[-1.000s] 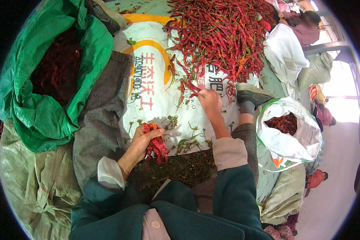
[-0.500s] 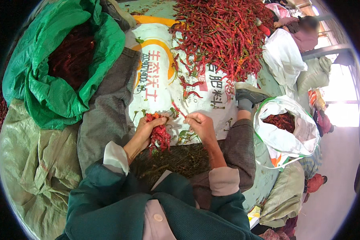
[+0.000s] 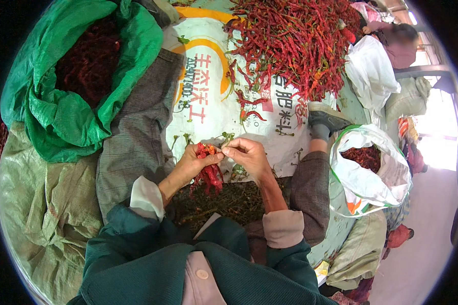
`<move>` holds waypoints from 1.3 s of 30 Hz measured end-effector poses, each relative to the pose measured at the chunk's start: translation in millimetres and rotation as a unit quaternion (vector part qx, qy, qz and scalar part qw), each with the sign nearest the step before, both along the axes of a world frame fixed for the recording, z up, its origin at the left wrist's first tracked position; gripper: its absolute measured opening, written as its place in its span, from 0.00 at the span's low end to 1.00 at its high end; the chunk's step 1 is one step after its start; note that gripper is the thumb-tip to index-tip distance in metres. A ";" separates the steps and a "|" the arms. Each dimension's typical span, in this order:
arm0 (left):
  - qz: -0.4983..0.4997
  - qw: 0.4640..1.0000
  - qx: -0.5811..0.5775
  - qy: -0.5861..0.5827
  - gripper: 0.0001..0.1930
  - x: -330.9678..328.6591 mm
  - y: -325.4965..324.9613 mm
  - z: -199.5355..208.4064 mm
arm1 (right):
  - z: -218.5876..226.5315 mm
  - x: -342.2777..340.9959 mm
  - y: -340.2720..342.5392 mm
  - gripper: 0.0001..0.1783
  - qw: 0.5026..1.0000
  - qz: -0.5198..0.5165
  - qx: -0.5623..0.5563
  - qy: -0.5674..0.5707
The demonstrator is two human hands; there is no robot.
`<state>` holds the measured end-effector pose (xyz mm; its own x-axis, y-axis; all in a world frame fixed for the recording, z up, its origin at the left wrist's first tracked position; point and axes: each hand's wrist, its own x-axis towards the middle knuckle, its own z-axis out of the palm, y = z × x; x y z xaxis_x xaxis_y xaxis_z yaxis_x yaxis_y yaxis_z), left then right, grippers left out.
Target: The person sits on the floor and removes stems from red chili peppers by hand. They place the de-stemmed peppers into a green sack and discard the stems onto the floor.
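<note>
The left hand (image 3: 192,162) is clamped around a bunch of slender, wrinkled red chilli peppers (image 3: 212,178) spilling beneath its thumb. The right hand (image 3: 248,155) pinches its fingertips together alongside, contents unclear. The peppers look light, pliable, easily crushed; best gripped gently mid-length.

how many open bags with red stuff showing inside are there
2: the green bag at upper left, beside the person's left leg, and the white bag at right, past the right leg. Others may be hidden.
</note>
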<state>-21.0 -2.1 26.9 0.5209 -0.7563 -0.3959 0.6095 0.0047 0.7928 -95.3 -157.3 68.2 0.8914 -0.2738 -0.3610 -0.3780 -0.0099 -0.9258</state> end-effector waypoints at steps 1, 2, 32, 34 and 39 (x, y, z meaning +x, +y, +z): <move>-0.020 0.998 0.004 -0.054 0.04 0.9 0.5 -0.6 | 0.8 -1.4 1.3 0.07 0.999 0.010 -0.029 -0.015; -0.040 0.993 0.007 -0.109 0.04 1.1 0.7 -0.4 | 2.2 -3.8 3.4 0.07 0.998 0.020 -0.059 -0.031; -0.024 0.996 -0.021 0.085 0.07 -11.5 2.0 4.6 | -39.0 36.4 -93.7 0.08 0.797 -0.014 -0.603 0.012; 0.000 0.996 0.013 0.087 0.08 -8.3 1.2 3.0 | -31.4 24.8 -82.7 0.10 0.877 -0.035 -0.476 0.062; 0.042 0.992 0.032 0.116 0.11 -2.3 -1.1 3.0 | -15.4 -4.1 -18.1 0.15 0.990 -0.013 -0.084 0.109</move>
<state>-23.4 -3.2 29.9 0.4698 -0.6830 -0.5592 0.7755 0.0167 0.6311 -99.4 -175.4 52.8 0.7884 -0.3687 -0.4924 -0.5716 -0.1433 -0.8079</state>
